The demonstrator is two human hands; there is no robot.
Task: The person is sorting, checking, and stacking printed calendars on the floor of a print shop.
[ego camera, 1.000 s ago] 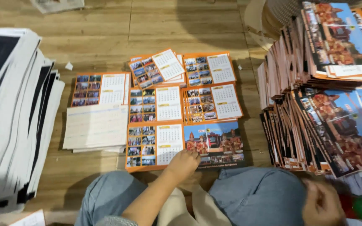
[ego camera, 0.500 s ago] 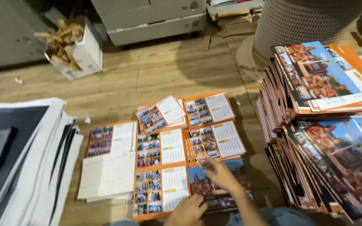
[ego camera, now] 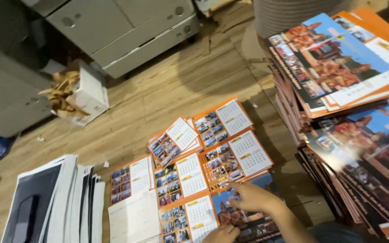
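Calendar cover sheet (ego camera: 248, 220), the one printed with a dark building photo, lies flat on the wooden floor (ego camera: 158, 103) at the lower centre of the head view, the nearest pile in a grid of orange calendar pages.

Head view: the right hand (ego camera: 255, 198) rests on that sheet with fingers spread and flat, pressing or sliding it; its grip is loose and closed round nothing. The left hand (ego camera: 221, 234) shows only in part at the bottom edge, fingertips touching the sheet's near left corner; whether it pinches the paper I cannot tell. Just left lies an orange page pile (ego camera: 187, 220), and above it more orange month pages (ego camera: 221, 157) sit edge to edge, some overlapping at an angle. At the right of the frame tall stacks of printed sheets (ego camera: 338, 90) lean outward, fanned and uneven. At lower left stands a stack of black-and-white sheets (ego camera: 55, 202). A small box of cardboard scraps (ego camera: 77, 94) and grey cabinets (ego camera: 122, 27) fill the upper left.

Risks, as I judge them: glossy sheets cling, so a flat-handed slide could drag two at once or nudge the neighbouring pile out of line. An elbow brushing the leaning right-hand stacks could send them slipping onto the sorted piles.
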